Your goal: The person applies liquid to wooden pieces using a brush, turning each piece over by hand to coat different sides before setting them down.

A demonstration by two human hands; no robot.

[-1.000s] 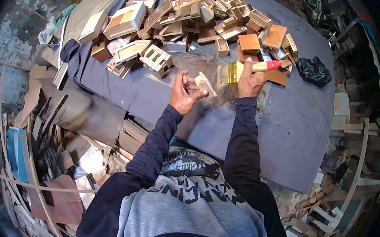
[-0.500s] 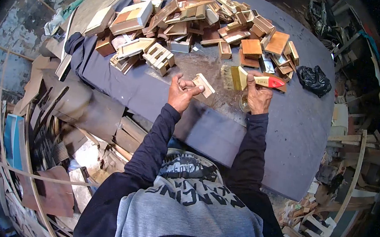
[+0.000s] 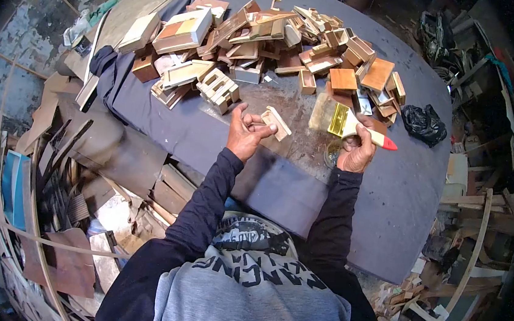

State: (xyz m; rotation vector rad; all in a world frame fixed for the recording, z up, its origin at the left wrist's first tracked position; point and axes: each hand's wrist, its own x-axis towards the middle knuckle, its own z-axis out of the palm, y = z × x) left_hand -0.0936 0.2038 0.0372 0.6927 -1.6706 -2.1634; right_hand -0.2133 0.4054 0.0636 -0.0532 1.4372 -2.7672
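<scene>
Between the thumb and fingers of my left hand (image 3: 247,136) is a small wooden piece (image 3: 277,124) with raised edges, held over a brown stained board (image 3: 294,154). My right hand (image 3: 357,150) grips a flat paintbrush (image 3: 350,124) with a yellow ferrule and a red-tipped pale handle. Its bristles point left, apart from the wooden piece. Below the brush, partly hidden by my right hand, stands a small clear container (image 3: 331,153). A slatted wooden block (image 3: 218,90) lies beyond my left hand.
Small wooden boxes and pieces (image 3: 261,38) are heaped across the far side of the cloth-covered table (image 3: 388,196). A black plastic bag (image 3: 423,125) lies at the right. Wood scraps (image 3: 125,204) crowd the floor left of me, with more at the right.
The paintbrush has turned in my right hand, its ferrule's broad yellow face now showing and its handle tilting down to the right. My left hand still holds the wooden piece.
</scene>
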